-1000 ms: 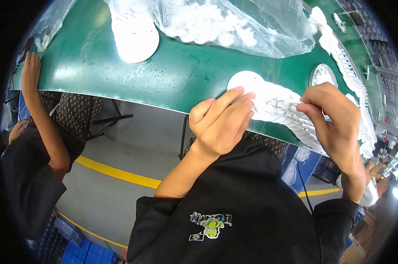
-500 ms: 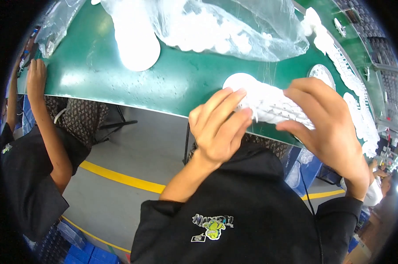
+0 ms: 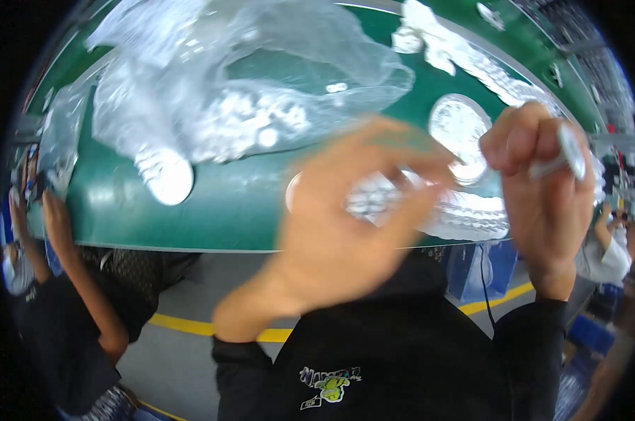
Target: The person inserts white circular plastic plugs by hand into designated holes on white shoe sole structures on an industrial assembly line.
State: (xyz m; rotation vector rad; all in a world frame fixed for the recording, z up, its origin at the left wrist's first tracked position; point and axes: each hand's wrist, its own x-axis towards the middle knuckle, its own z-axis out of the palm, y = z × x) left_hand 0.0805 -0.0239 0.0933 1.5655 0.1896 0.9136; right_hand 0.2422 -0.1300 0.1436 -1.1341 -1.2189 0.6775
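Note:
My right hand (image 3: 542, 186) is raised over the right side of the green table (image 3: 226, 224). Its fingers are closed on a small white round piece (image 3: 572, 153) that sticks out past them. My left hand (image 3: 345, 210), smeared by motion, hovers with its fingertips toward the right; whether they pinch anything cannot be made out. Beneath and beside it, a row of ridged white parts (image 3: 468, 216) lies along the near table edge, partly hidden by the hand. Between my hands, farther back, sits a round dish (image 3: 461, 116) of small shiny pieces.
A large clear plastic bag (image 3: 373, 81) with many small white pieces spreads over the table. Left of it lies a stack of white discs (image 3: 170, 182). More white parts (image 3: 486, 67) line the back right. A co-worker's hand (image 3: 56, 217) rests at the left edge; a blue bin (image 3: 482, 270) stands below.
My right hand has left the row of white parts, moved right and closed on a white round piece. My left hand has lifted toward the camera. The view has shifted.

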